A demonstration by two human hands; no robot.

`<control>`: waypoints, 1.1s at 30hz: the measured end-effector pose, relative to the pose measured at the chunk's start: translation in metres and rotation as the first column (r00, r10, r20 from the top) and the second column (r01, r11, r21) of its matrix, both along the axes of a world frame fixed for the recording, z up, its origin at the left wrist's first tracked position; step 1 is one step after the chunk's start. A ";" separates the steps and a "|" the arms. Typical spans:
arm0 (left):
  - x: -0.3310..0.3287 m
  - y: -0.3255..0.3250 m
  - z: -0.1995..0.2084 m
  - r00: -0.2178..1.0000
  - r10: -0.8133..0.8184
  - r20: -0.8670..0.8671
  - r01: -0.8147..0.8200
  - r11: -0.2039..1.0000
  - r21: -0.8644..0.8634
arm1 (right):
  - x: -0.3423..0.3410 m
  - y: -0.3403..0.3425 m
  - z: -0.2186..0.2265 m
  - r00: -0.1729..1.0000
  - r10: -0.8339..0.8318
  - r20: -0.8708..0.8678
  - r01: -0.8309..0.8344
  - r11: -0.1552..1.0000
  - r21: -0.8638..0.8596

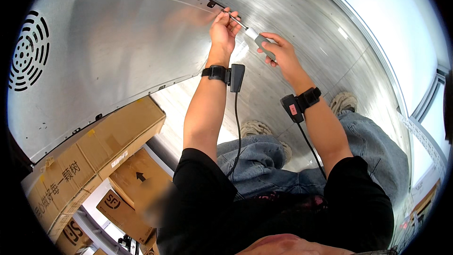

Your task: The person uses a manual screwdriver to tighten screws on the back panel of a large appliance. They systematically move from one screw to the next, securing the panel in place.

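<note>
My screwdriver (257,40) is set at the edge of the metal panel (118,52), near its upper right corner, just beside a small dark bracket (211,4). I judge the fastening there is mid-way: the tip is at the spot, but I cannot see a screw head, so whether it is seated or loose I cannot tell. My right hand (278,49) has a closed grip round the grey handle. My left hand (224,28) pinches the thin shaft near its tip, fingers (231,16) drawn together on it, touching the panel edge. Further tabs along the panel's lower edge, above the boxes (99,160), look untouched from here.
</note>
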State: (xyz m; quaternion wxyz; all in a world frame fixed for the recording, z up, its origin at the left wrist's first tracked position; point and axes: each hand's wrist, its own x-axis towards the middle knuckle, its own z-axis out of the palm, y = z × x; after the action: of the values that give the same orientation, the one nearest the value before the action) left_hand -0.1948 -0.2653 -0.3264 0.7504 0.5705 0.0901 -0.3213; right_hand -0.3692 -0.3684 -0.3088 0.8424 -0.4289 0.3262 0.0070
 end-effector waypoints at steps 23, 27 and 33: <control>-0.010 -0.011 0.003 0.998 0.056 0.020 -0.059 0.990 0.132 | 0.003 0.011 -0.026 1.000 0.006 0.026 0.014 0.690 -0.724; -0.006 -0.013 -0.001 0.995 0.060 0.074 -0.073 0.981 0.180 | 0.002 0.017 -0.027 0.998 0.064 -0.020 -0.055 0.617 -0.785; -0.004 -0.015 0.003 0.995 0.091 0.050 -0.097 0.983 0.157 | -0.003 -0.016 -0.015 0.966 0.255 0.039 -0.258 0.943 0.210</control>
State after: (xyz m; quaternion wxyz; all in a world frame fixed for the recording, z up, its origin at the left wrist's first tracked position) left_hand -0.1992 -0.2803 -0.3234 0.7185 0.6306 0.1262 -0.2650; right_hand -0.3724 -0.3841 -0.3238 0.8772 -0.3750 0.2602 0.1489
